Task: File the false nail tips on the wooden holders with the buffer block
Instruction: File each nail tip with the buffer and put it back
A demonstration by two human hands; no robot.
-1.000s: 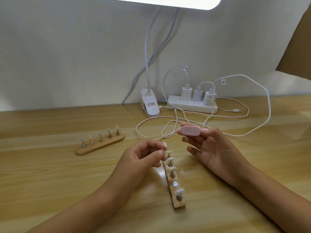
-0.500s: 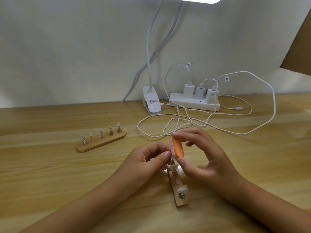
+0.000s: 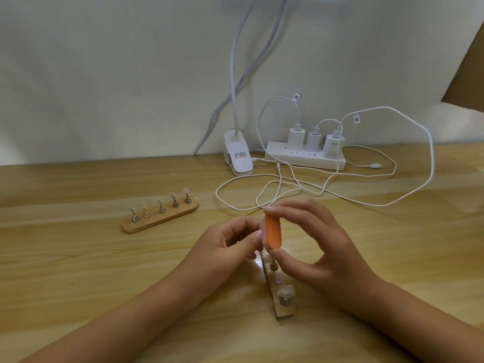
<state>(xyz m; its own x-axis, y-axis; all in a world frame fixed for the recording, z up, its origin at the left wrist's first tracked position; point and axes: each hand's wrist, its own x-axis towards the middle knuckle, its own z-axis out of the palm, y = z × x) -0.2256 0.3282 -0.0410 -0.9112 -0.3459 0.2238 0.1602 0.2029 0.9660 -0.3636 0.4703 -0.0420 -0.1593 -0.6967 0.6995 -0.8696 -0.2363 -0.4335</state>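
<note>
My right hand [image 3: 324, 247] pinches the buffer block [image 3: 273, 233] between thumb and fingertips, holding it upright with its orange face toward me. My left hand [image 3: 227, 244] pinches something small against the block's left side; the pinched thing is hidden by my fingers. Beneath both hands lies a wooden holder [image 3: 281, 302] pointing toward me, with a clear nail tip [image 3: 286, 292] on its near peg. A second wooden holder [image 3: 160, 216] with several nail tips on metal pegs lies to the left on the table.
A white power strip [image 3: 303, 158] with three chargers stands at the back. Its white cables [image 3: 340, 189] loop over the table just behind my hands. A white lamp clip [image 3: 237, 158] sits left of the strip. The wooden table [image 3: 78, 271] spreads all round.
My right hand turned the block from flat to upright and brought it down against my left hand's fingertips. My left hand has stayed above the near holder.
</note>
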